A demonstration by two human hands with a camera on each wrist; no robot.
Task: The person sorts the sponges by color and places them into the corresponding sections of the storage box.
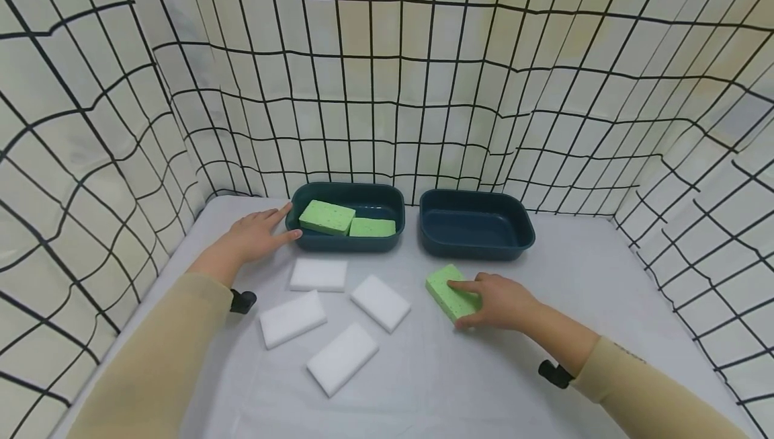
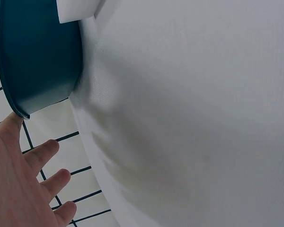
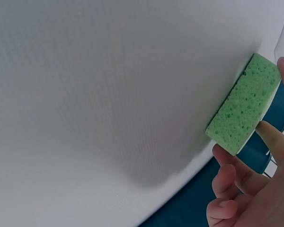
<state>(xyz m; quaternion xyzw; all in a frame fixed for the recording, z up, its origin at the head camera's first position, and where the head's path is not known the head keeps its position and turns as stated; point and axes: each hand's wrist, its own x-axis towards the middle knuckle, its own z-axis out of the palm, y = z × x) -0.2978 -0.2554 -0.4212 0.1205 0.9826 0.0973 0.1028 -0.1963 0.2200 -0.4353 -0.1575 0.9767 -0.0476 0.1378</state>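
Note:
A green sponge (image 1: 444, 291) lies tilted on the cloth, right of the white sponges. My right hand (image 1: 502, 301) grips it, thumb at the near end and a finger on its upper face; the right wrist view shows the pitted side of this sponge (image 3: 246, 101) between thumb and fingers. My left hand (image 1: 254, 234) touches the left end of the left dark teal bin (image 1: 347, 244), its fingers spread near the rim. Inside that bin are two green sponges, one tilted (image 1: 326, 216) and one flatter (image 1: 372, 227).
Several white sponges (image 1: 342, 358) lie spread on the white cloth (image 1: 423, 385) in front of the left bin. A second dark teal bin (image 1: 478, 251), with nothing in it, stands to the right. Black wire grid panels (image 1: 387, 99) rise behind and at both sides.

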